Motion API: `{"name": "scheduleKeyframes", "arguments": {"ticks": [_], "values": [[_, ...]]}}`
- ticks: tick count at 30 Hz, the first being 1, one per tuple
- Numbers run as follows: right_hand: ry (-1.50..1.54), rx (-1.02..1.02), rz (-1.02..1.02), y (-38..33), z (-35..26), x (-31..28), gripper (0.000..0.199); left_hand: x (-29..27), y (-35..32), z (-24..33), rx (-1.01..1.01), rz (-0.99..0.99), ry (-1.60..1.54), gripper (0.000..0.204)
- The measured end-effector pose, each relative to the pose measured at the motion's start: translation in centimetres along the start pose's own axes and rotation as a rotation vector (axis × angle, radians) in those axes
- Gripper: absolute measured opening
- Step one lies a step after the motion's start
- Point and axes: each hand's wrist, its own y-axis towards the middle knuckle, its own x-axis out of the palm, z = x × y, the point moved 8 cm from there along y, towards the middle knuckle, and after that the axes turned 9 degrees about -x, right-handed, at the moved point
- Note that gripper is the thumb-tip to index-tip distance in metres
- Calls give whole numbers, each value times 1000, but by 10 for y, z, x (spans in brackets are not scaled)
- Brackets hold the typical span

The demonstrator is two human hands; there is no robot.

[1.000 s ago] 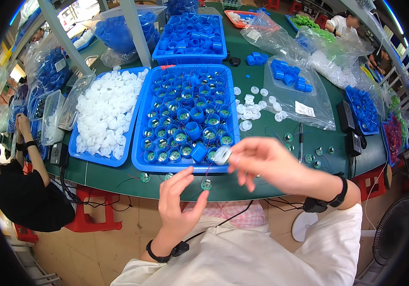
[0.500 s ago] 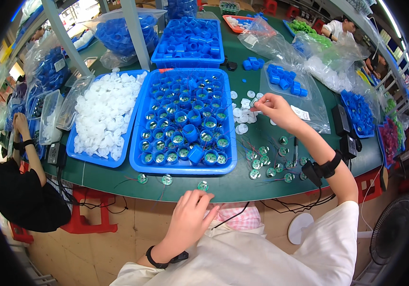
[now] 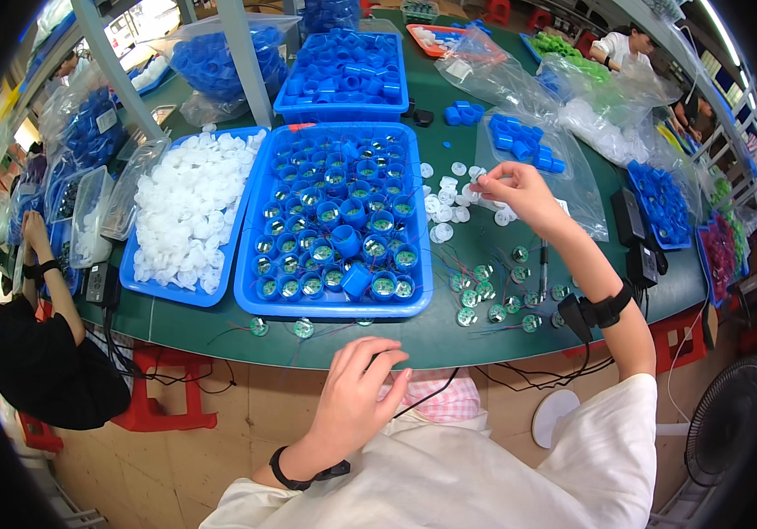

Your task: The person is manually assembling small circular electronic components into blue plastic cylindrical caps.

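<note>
White disc: in the fingertips of the right hand (image 3: 519, 198), over the loose white discs (image 3: 441, 210); the white disc (image 3: 476, 175) looks pinched by its edge.
Right hand: thumb and finger narrow, closed on the disc, maybe because it is thin and flat.
Left hand (image 3: 356, 392): fingers bent and a bit apart near the front edge of the bench (image 3: 458, 353); I see nothing in it.
Green boards (image 3: 497, 312): wires on them, lying loose right of the big tray, perhaps for easy reach.
Big tray (image 3: 330, 309): blue, full of blue cups (image 3: 344, 238), many with a board inside; most stand up, maybe so nothing tips out.
Left tray (image 3: 171, 297): blue, heaped with white pieces (image 3: 186, 207).
Back tray (image 3: 339, 114): blue, with a pile of cups, many on their sides.
</note>
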Motion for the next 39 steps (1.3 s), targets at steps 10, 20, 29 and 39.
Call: {"name": "scheduleKeyframes", "arguments": {"ticks": [10,20,29,39], "values": [[261,-18,-166,-87,-109,51,11,-18,65,20,-58,107,-600,36],[149,-307,-150,-130,-143,68,15,-7,51,16,-65,-72,-1087,24],[60,-532,-118,-139,-159,67,14,-19,38,11,-57,-61,-1164,20],[384,-342,-26,-142,-141,46,12,15,29,9,145,24,-56,13]]}}
